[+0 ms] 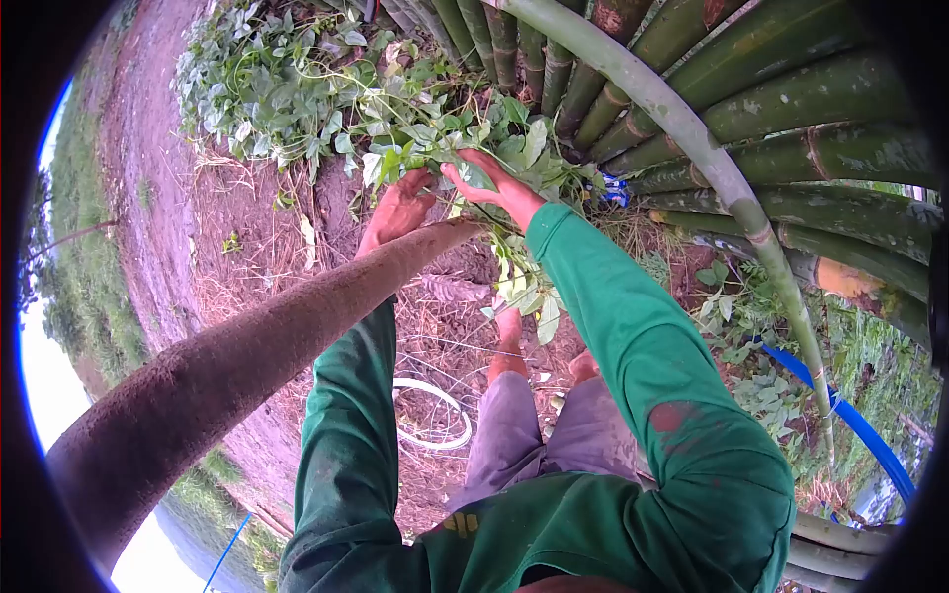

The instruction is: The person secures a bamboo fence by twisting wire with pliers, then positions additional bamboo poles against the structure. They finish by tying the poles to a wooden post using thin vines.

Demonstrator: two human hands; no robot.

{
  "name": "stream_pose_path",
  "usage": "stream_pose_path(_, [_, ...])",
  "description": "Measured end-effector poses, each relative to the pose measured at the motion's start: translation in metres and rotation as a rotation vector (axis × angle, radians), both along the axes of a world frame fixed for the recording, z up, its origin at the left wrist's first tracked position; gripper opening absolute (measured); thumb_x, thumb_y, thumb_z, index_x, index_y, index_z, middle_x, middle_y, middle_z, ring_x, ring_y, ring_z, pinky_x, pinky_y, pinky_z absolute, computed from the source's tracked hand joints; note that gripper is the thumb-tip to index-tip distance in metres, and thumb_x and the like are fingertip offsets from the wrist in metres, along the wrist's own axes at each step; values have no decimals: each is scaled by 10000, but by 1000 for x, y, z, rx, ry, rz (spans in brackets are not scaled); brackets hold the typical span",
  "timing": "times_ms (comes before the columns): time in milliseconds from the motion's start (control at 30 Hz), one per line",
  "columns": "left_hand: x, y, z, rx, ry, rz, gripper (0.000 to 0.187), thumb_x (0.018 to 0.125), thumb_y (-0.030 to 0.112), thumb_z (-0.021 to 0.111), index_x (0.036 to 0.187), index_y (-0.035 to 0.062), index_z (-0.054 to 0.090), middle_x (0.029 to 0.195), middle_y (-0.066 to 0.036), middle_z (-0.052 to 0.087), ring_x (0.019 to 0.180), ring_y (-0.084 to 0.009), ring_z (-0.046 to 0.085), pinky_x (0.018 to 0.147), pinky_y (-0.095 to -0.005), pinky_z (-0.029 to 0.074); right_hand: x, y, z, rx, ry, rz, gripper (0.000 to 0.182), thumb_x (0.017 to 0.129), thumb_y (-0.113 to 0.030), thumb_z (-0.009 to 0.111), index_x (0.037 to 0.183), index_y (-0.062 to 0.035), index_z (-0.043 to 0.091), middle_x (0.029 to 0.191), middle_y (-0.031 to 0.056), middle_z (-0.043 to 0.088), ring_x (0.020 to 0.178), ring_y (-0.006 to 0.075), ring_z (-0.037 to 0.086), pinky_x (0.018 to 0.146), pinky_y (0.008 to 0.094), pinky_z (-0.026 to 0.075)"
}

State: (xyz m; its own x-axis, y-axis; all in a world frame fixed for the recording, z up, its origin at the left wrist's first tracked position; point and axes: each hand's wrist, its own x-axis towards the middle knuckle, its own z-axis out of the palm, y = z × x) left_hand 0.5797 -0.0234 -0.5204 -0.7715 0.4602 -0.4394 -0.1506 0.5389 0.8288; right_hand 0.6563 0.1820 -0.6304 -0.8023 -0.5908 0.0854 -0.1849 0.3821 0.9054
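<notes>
My left hand [400, 205] is closed with its fingers curled at the near edge of a heap of leafy green vines [297, 109], gripping some stems. Just to its right, my right hand [494, 188] has a vine leaf [476, 178] between thumb and fingers; part of its grip is hidden by foliage. More leaves hang below it, beside a brown trunk or post [267, 341] that slants up from the lower left and ends just beneath my hands. Both arms reach forward in green sleeves, one on each side of this trunk.
Thick green bamboo stems [771, 128] crowd the upper right, with a pale bent stem [682, 109] arching across them. A white hoop [465, 435] lies by my feet. A blue strip [870, 435] runs at the right. Muddy ground [153, 198] with dry straw stretches left.
</notes>
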Motion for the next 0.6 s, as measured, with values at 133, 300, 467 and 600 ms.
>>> stream_pose_path(133, [-33, -10, -6, -728, 670, -960, 438, 852, 37, 545, 1289, 15, 561, 1391, -242, 511, 1301, -373, 487, 1160, -432, 306, 14, 9, 67, 363, 57, 35, 530, 964, -58, 425, 1478, -24, 300, 1507, 121, 334, 1414, 262, 309, 1166, 435, 338])
stream_pose_path(300, [-110, -51, 26, -267, 585, 3, 1205, 760, 220, 806, 1496, -98, -93, 1564, -319, 178, 1485, -424, 108, 1225, -422, 143, 10, 4, 71, 1918, 828, 88, 517, 1017, -189, 454, 1477, 1, 315, 1517, 110, 347, 1362, 235, 421, 1142, 327, 360])
stream_pose_path(467, [-80, -59, 96, 272, -167, 73, 1357, 676, 208, 915, 1563, 99, -106, 1565, -290, 229, 1409, -386, 343, 1111, -467, 373, -21, -25, 91, 2971, 2066, 897, 378, 961, -147, 485, 1323, -48, 521, 1452, 144, 464, 1298, 273, 509, 1045, 372, 452])
stream_pose_path(600, [-17, -21, 60, 467, -132, 264, 1034, 780, 318, 846, 1507, 40, 165, 1215, -191, 592, 1110, -287, 593, 948, -437, 473, -28, -49, 102, 2903, 2886, 1263, 240, 888, -114, 488, 1063, -24, 625, 1110, 199, 652, 1074, 360, 619, 908, 429, 500])
